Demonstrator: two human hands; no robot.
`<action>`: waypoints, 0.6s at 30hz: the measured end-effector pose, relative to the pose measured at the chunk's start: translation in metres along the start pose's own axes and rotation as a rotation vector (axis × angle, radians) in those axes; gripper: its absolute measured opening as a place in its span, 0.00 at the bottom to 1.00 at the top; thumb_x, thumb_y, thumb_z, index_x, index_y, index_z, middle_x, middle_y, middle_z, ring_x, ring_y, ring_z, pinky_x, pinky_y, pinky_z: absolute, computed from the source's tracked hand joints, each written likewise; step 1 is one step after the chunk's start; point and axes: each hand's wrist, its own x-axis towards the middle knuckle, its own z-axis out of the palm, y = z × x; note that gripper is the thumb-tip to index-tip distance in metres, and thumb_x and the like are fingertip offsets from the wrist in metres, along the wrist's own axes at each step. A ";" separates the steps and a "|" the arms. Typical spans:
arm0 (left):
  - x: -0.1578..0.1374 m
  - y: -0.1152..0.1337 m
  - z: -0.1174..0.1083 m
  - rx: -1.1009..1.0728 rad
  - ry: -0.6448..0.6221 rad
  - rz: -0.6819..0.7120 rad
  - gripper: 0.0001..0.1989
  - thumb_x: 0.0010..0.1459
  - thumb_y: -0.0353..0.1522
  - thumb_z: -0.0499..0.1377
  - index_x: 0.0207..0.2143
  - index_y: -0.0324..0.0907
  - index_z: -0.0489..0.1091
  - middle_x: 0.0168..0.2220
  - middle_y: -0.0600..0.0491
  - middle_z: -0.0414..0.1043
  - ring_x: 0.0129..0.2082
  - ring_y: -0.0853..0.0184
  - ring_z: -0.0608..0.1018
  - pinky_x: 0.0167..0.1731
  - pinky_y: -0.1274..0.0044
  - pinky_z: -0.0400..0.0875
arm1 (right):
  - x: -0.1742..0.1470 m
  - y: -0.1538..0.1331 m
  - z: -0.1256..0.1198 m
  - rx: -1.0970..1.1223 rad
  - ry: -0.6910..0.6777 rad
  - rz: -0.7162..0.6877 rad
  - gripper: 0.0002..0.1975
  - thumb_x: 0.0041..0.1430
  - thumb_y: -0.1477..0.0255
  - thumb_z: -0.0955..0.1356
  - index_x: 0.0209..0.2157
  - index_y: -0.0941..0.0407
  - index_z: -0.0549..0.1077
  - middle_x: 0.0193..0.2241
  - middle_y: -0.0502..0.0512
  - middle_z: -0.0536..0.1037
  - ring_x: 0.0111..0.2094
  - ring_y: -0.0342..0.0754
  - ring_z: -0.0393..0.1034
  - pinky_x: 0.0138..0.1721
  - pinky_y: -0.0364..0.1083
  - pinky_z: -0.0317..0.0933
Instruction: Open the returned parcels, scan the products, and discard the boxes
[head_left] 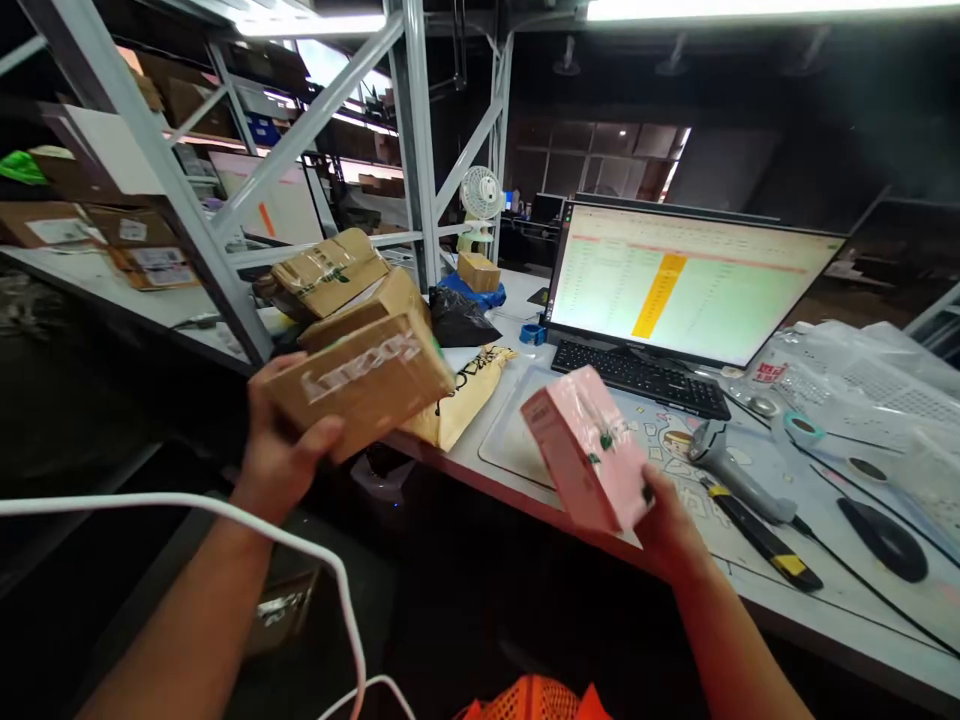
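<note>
My left hand [289, 450] grips a brown cardboard box [360, 385] with a strip of printed tape along its side. The thumb lies along the box's lower edge; most other fingers are hidden behind it. In my right hand [667, 525] is a pink box [585, 450], tilted, with clear tape and small green marks on its face. It is held by its lower right corner above the front edge of the desk [517, 475]. Behind the brown box lie more cardboard parcels [330, 270] in a pile and a yellow printed bag [472, 395].
A monitor [690, 280] and black keyboard [637, 378] stand at the back. Rightward lie a barcode scanner [739, 470], a yellow-and-black utility knife [761, 535], a mouse [883, 538] and clear plastic packaging [862, 380]. A white cable [300, 545] crosses the lower left. Metal shelf posts [420, 150] rise behind.
</note>
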 end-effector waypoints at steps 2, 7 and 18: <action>0.016 0.008 0.024 0.015 0.011 0.101 0.43 0.45 0.57 0.68 0.63 0.66 0.59 0.60 0.61 0.68 0.58 0.56 0.77 0.59 0.60 0.75 | 0.029 -0.011 0.006 -0.146 0.086 -0.148 0.41 0.60 0.38 0.67 0.59 0.57 0.74 0.54 0.65 0.79 0.52 0.63 0.75 0.52 0.60 0.72; 0.025 0.019 0.132 0.438 -0.099 0.159 0.44 0.55 0.53 0.68 0.68 0.49 0.57 0.65 0.44 0.65 0.56 0.45 0.78 0.53 0.57 0.77 | 0.098 0.004 0.061 -0.664 0.290 -0.340 0.40 0.65 0.46 0.66 0.63 0.65 0.71 0.65 0.76 0.67 0.68 0.69 0.59 0.71 0.68 0.48; -0.015 -0.011 0.185 0.603 -0.389 0.309 0.43 0.66 0.51 0.63 0.75 0.46 0.54 0.71 0.36 0.57 0.66 0.39 0.69 0.62 0.52 0.69 | 0.108 0.056 0.086 -0.885 0.098 -0.507 0.35 0.62 0.64 0.68 0.68 0.63 0.67 0.75 0.73 0.53 0.76 0.63 0.47 0.74 0.63 0.48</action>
